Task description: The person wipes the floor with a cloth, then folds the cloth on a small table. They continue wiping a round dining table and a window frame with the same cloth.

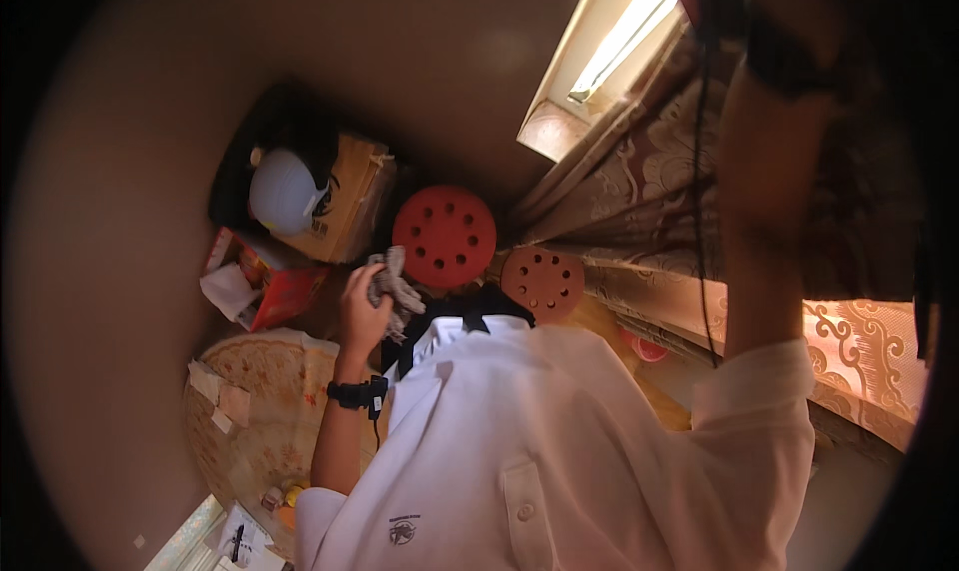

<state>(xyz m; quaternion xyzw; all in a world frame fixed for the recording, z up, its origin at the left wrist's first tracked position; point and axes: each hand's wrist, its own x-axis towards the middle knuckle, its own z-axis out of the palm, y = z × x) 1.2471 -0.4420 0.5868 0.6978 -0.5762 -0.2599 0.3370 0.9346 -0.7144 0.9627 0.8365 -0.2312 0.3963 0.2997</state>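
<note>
My left hand [364, 306] is closed round a crumpled grey cloth [398, 293], whose loose end hangs out beyond the fingers. A black band with a small box and a cable sits on that wrist. My right arm is raised at the right side, beside the patterned brown curtain [659, 171]. Dark shadow at the top rim covers my right hand [804, 16], so its fingers cannot be made out. Just past the cloth stands a round red stool [445, 236] with holes in its seat. A second, paler stool [542, 283] is next to it.
Beyond the left hand are a cardboard box [345, 196], a pale blue rounded object [287, 191] and a red box [285, 296]. A round table with a floral cover [270, 381] stands at the left. The bright window [624, 36] is at the far right; a black cable hangs nearby.
</note>
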